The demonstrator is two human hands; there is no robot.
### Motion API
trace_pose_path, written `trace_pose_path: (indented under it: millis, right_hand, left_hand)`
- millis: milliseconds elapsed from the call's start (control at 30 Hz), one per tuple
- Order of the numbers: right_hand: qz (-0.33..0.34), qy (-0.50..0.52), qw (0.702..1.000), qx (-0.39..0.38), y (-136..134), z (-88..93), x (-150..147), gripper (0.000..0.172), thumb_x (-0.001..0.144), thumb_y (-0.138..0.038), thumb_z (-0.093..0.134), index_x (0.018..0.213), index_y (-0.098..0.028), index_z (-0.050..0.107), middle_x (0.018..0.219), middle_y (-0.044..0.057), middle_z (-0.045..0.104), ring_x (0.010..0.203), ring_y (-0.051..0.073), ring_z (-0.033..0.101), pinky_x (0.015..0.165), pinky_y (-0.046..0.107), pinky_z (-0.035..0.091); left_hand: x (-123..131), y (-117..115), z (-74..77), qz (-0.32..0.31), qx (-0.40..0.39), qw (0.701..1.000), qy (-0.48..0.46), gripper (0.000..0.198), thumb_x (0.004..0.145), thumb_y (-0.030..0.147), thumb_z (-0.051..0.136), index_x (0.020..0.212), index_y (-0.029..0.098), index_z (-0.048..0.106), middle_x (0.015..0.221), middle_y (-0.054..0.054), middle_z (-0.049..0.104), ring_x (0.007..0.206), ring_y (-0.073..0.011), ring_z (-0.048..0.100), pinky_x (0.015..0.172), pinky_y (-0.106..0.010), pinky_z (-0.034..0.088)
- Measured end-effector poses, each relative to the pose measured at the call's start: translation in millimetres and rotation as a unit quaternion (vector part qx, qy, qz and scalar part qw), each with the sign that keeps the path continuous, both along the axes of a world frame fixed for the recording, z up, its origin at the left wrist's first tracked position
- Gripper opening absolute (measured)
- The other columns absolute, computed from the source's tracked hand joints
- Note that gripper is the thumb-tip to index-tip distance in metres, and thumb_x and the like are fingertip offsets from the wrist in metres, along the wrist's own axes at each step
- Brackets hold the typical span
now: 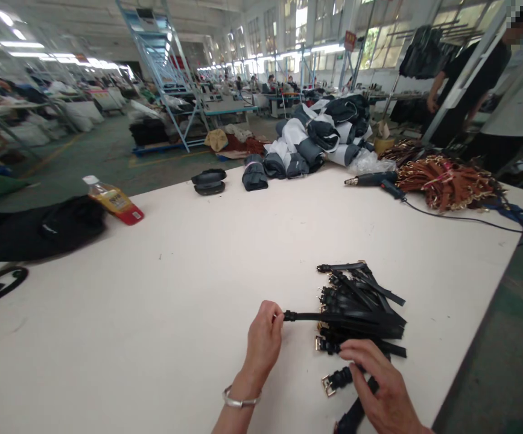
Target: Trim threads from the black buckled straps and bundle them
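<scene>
Left hand [265, 337] pinches one black strap [306, 316] by its end, at six o'clock on the white table [198, 271]. Right hand [381, 386] rests, fingers loosely curled, on the strap pile [361, 307], too tangled to count.

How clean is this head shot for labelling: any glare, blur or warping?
Head view: ceiling lights blow out to white glare; the far hall is soft; straight lines bow toward the edges. The left hand, right hand and black straps are sharp, with faint shadows on the white table.
</scene>
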State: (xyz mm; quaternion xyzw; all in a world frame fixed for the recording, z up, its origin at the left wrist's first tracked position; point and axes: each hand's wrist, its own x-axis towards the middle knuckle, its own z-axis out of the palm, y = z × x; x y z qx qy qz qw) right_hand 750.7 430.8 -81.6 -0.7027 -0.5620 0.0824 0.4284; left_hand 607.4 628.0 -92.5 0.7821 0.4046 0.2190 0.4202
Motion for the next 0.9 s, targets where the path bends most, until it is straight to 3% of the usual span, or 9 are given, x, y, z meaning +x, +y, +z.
trace_pose_path:
  millis: [100, 200, 300, 400, 467, 633, 800, 900]
  right_hand:
    - [0.056, 0.013, 0.998, 0.004, 30, 20.1, -36, 0.031, 0.082, -0.008, 0.046, 0.107, -0.023, 0.056, 0.108, 0.008, 0.058, 0.103, 0.019, 0.054, 0.088, 0.034, 0.048]
    - [0.128, 0.059, 0.990, -0.023, 56, 24.3, -87, 0.040, 0.075, -0.006, 0.049, 0.111, -0.023, 0.054, 0.109, 0.007, 0.059, 0.104, 0.019, 0.053, 0.092, 0.035, 0.045]
    - [0.158, 0.133, 0.973, -0.107, 65, 8.8, -140, 0.045, 0.064, -0.005, 0.052, 0.106, -0.021, 0.057, 0.099, 0.005, 0.061, 0.087, 0.017, 0.055, 0.079, 0.031, 0.048]
    - [0.168, 0.191, 0.945, -0.204, 58, -15.0, -184, 0.029, 0.063, -0.008, 0.053, 0.087, -0.021, 0.063, 0.080, 0.000, 0.060, 0.065, 0.012, 0.050, 0.062, 0.025, 0.044]
    - [0.183, 0.192, 0.936, -0.230, 49, -27.7, -205, 0.016, 0.067, -0.012, 0.056, 0.077, -0.021, 0.064, 0.074, -0.002, 0.058, 0.060, 0.011, 0.048, 0.059, 0.024, 0.040]
    - [0.196, 0.170, 0.936, -0.237, 41, -38.2, -233, 0.004, 0.070, -0.022, 0.064, 0.072, -0.020, 0.067, 0.074, 0.000, 0.060, 0.060, 0.012, 0.049, 0.059, 0.025, 0.040]
    - [0.207, 0.154, 0.932, -0.255, 44, -42.4, -247, 0.008, 0.070, -0.028, 0.066, 0.068, -0.021, 0.068, 0.077, 0.002, 0.065, 0.061, 0.014, 0.055, 0.057, 0.025, 0.045]
    - [0.253, 0.117, 0.931, -0.237, 36, -58.1, -244, 0.018, 0.074, -0.039, 0.064, 0.071, -0.022, 0.070, 0.080, 0.003, 0.068, 0.068, 0.017, 0.062, 0.059, 0.026, 0.051]
  left_hand:
    - [-50, -22, 22.0, -0.013, 0.033, 0.999, 0.017, 0.015, 0.091, 0.024, 0.045, 0.081, 0.016, 0.053, 0.088, -0.001, 0.053, 0.073, -0.0135, 0.050, 0.070, -0.032, 0.044]
    - [-97, -50, 32.6, -0.014, 0.024, 0.999, 0.027, 0.014, 0.091, 0.021, 0.044, 0.081, 0.016, 0.052, 0.094, -0.002, 0.053, 0.076, -0.0138, 0.051, 0.071, -0.032, 0.044]
    - [-140, -76, 30.9, 0.013, 0.001, 0.999, 0.030, 0.015, 0.091, 0.020, 0.044, 0.079, 0.016, 0.052, 0.095, -0.002, 0.053, 0.077, -0.0135, 0.052, 0.070, -0.031, 0.045]
    - [-176, -99, 20.0, 0.057, -0.021, 0.998, 0.036, 0.018, 0.090, 0.022, 0.047, 0.074, 0.016, 0.051, 0.091, -0.001, 0.053, 0.073, -0.0124, 0.051, 0.068, -0.030, 0.045]
    - [-196, -112, 10.1, 0.087, -0.033, 0.995, 0.041, 0.019, 0.088, 0.021, 0.051, 0.070, 0.015, 0.051, 0.088, 0.000, 0.054, 0.071, -0.0118, 0.051, 0.066, -0.029, 0.046]
    - [-229, -130, -12.1, 0.146, -0.051, 0.987, 0.044, 0.018, 0.086, 0.020, 0.056, 0.069, 0.014, 0.053, 0.081, 0.001, 0.056, 0.072, -0.0126, 0.054, 0.066, -0.029, 0.047]
    - [-244, -134, -20.7, 0.168, -0.063, 0.982, 0.062, 0.022, 0.086, 0.025, 0.057, 0.067, 0.014, 0.055, 0.075, 0.001, 0.058, 0.071, -0.0126, 0.056, 0.065, -0.029, 0.048]
    - [-247, -143, -23.6, 0.192, -0.071, 0.975, 0.091, 0.023, 0.086, 0.028, 0.057, 0.068, 0.014, 0.057, 0.077, 0.000, 0.061, 0.072, -0.0130, 0.057, 0.067, -0.030, 0.049]
